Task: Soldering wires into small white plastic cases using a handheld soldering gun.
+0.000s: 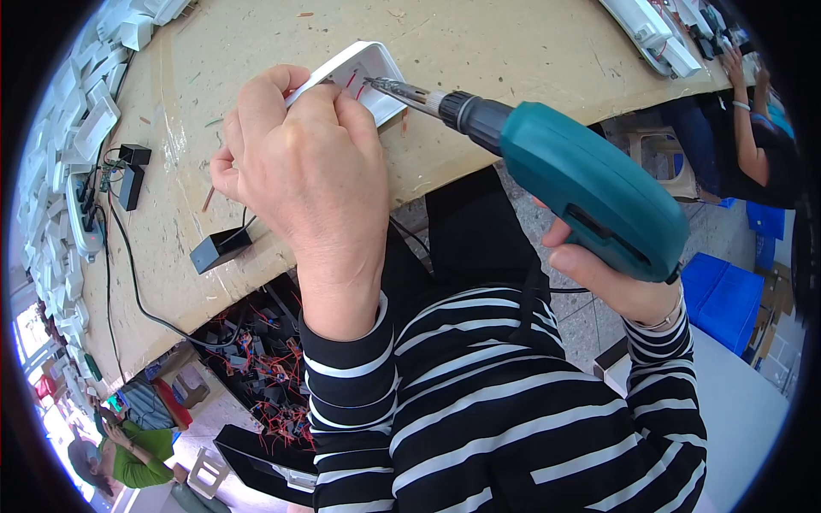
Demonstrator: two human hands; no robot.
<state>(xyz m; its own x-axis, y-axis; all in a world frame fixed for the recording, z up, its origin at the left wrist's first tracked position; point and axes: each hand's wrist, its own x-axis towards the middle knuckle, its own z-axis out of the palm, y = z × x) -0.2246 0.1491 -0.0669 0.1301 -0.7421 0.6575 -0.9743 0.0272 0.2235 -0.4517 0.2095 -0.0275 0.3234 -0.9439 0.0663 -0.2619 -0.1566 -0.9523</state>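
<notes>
My left hand (312, 162) grips a shallow white plastic housing (389, 73) near the table's front edge. Thin red wires lie in its open side, and my fingers hide its left part. In my right hand (603, 269) is a teal pistol-shaped power tool (594, 184), with a black collar and a slim metal nose. Its tip reaches over the housing, close to the red wires; whether it touches them I cannot tell. Below my left hand, a small black box (221, 250) with a black cable sits on the table.
White housings (94, 128) are heaped along the table's left side, near a green circuit board (109, 175) with black blocks. Under the front edge stands a bin of red-wired black parts (265, 359). Two other people (128, 453) (757, 145) are at the edges. Blue box (723, 299) at right.
</notes>
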